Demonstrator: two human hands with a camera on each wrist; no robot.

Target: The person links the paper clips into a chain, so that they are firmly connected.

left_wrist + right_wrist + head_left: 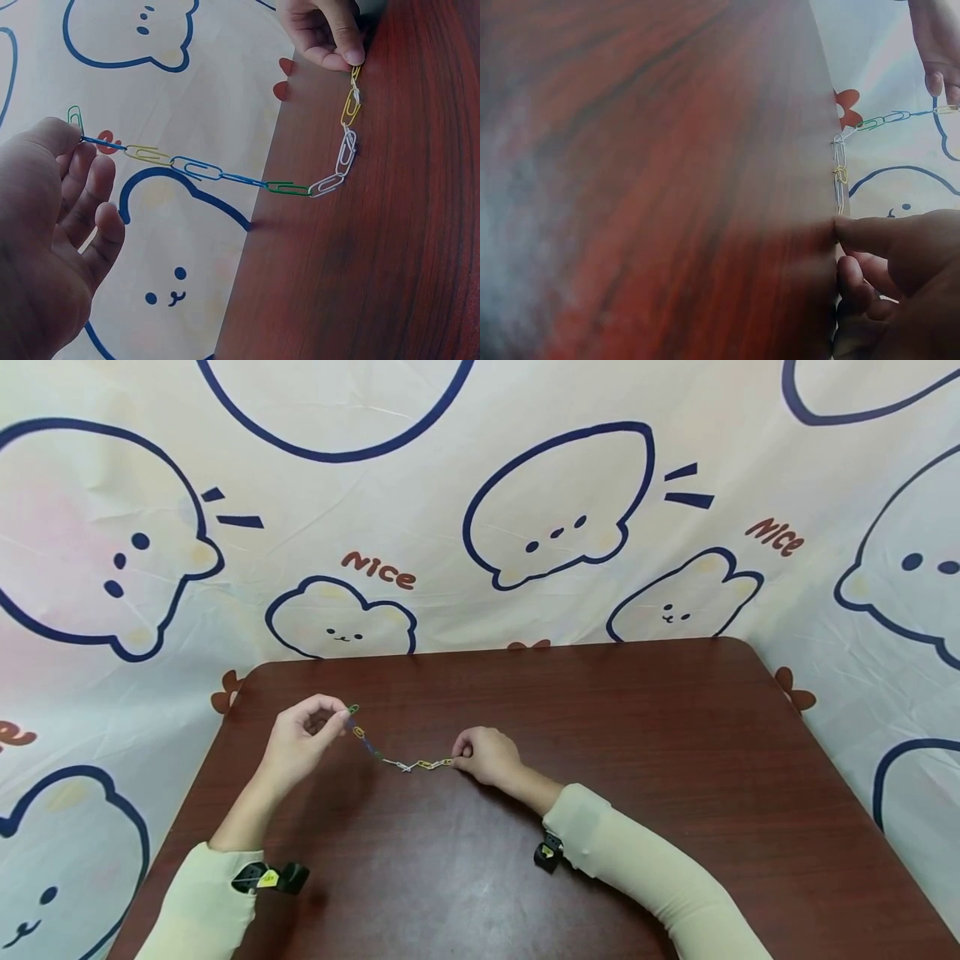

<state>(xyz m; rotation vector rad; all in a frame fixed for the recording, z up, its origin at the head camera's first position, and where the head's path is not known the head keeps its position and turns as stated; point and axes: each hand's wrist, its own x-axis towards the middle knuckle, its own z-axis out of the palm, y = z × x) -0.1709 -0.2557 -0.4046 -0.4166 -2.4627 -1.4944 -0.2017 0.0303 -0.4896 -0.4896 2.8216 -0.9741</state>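
A chain of linked paper clips (406,767) in green, blue, yellow and white hangs in a sagging curve between the two hands. My left hand (300,739) is raised above the table and pinches the chain's left end between thumb and forefinger. A green paper clip (74,117) sticks up past those fingertips in the left wrist view. Low over the table, my right hand (489,757) pinches the other end, where a yellow paper clip (355,73) shows at the fingertips. White clips (840,154) lead away from the right fingers in the right wrist view.
Both hands work over a dark reddish-brown wooden table (637,735) with rounded far corners. A pale cloth (442,510) printed with cartoon outlines hangs behind and beside it. Black wrist cameras (292,878) are strapped over the light sleeves (645,868).
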